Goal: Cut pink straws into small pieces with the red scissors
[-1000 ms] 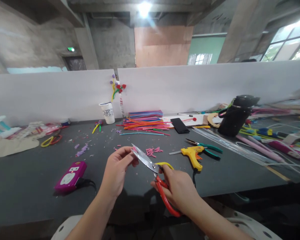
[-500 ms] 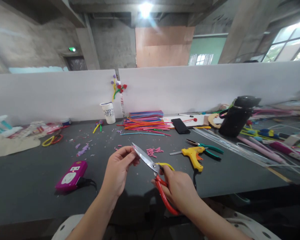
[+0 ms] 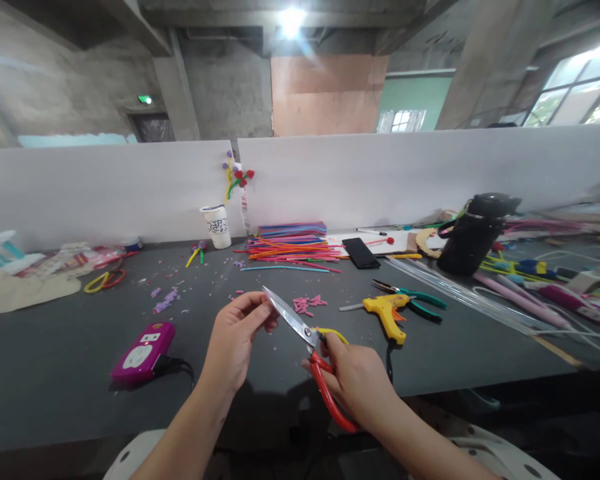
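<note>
My right hand (image 3: 363,377) is wrapped round the handles of a pair of scissors (image 3: 291,321), one handle red and one yellow. The blades point up and left, their tips beside the fingers of my left hand (image 3: 237,337). Thumb and fingers of the left hand are pinched together; whatever they hold is mostly hidden, too small to name. Beyond the blades, a small heap of cut pink pieces (image 3: 307,305) lies on the dark table (image 3: 70,400). A bundle of coloured pipe cleaners (image 3: 293,243) lies farther back.
A yellow glue gun (image 3: 387,315) and green-handled pliers (image 3: 423,301) lie to the right, near a black phone (image 3: 361,253) and a black thermos jug (image 3: 475,233). Leftward are a purple power box (image 3: 144,353), purple scraps (image 3: 167,300) and another pair of scissors (image 3: 105,280). A white cup (image 3: 217,227) stands behind.
Both hands and the scissors have hardly moved; the blade tips sit very slightly farther left. Nothing has been put down or picked up.
</note>
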Motion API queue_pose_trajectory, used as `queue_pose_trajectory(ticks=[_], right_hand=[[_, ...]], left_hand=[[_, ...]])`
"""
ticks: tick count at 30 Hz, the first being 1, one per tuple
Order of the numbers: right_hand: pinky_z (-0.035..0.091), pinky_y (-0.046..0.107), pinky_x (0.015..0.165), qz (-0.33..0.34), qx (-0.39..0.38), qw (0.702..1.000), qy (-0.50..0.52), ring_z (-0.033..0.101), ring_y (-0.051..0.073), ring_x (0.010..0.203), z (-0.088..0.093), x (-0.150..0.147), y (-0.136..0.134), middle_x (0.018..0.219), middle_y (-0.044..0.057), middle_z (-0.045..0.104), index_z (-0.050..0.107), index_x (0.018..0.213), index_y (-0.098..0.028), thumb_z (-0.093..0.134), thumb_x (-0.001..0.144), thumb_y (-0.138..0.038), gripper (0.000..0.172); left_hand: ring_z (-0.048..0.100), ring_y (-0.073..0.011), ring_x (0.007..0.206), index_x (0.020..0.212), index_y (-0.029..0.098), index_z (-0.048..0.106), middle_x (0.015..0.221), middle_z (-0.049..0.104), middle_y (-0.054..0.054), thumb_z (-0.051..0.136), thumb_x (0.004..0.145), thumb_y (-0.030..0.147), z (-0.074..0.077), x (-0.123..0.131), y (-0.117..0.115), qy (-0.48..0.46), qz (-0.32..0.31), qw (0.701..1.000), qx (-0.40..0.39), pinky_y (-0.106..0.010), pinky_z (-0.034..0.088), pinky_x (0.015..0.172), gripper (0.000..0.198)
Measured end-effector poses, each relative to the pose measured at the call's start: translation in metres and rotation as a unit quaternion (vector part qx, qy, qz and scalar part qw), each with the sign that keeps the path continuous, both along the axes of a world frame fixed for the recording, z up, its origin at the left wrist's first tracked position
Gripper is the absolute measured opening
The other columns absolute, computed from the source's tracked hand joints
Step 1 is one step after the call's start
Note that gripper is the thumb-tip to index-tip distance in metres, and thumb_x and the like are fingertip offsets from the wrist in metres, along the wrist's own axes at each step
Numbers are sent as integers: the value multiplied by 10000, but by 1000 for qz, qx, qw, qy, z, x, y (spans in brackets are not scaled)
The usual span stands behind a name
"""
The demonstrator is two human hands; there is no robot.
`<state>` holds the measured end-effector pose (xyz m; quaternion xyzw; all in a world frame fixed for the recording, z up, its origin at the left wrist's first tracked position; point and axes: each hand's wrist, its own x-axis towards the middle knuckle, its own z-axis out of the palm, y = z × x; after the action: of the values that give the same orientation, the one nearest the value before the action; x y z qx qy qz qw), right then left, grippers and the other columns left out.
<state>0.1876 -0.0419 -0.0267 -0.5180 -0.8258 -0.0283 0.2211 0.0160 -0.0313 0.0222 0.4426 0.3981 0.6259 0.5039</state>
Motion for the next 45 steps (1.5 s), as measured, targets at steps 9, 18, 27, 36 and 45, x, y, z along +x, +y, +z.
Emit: queue_pose_trajectory(ticks=[9, 18, 27, 36, 45], right_hand=[[246, 209, 425, 1, -86, 991, 107, 483, 123, 439, 2, 2, 3, 494, -26, 515, 466, 701, -196, 412, 765, -490, 306], [276, 175, 314, 60, -283, 823, 488, 331, 49, 296, 21, -1, 14, 418, -83, 419, 460, 710, -178, 491, 706, -426, 250], [236, 143, 276, 94, -332, 781, 521, 321, 35, 262, 24, -3, 16, 375, -107, 418, 444, 655, -181, 496, 679, -284, 117], [237, 155, 312, 57, -291, 831, 471, 321, 26, 284, 23, -6, 16, 432, -94, 441, 418, 628, -188, 466, 669, -228, 75], [294, 182, 417, 92, -210, 881, 414, 355, 64, 423, 20, 1, 16, 498, -76, 381, 435, 661, -190, 496, 697, -337, 163]], left_hand=[[487, -73, 533, 719, 144, 597, 639, 579, 1, 596, 673, 218, -2, -2, 1, 10, -15, 1000, -8, -184, 375, 524, 87], [491, -75, 508, 675, 130, 564, 594, 562, -12, 573, 697, 243, -14, 18, -3, 27, -198, 975, -95, -190, 361, 507, 115], [496, -89, 498, 690, 121, 592, 577, 567, -14, 584, 674, 230, -24, 26, -5, 66, -238, 962, -120, -213, 385, 520, 110], [488, -99, 472, 660, 125, 581, 543, 580, -9, 610, 625, 213, -25, 31, -3, 128, -170, 973, -86, -227, 383, 493, 99], [490, -98, 481, 667, 135, 575, 533, 555, 8, 600, 644, 230, -17, 22, -1, 104, -101, 988, -58, -221, 381, 497, 101]])
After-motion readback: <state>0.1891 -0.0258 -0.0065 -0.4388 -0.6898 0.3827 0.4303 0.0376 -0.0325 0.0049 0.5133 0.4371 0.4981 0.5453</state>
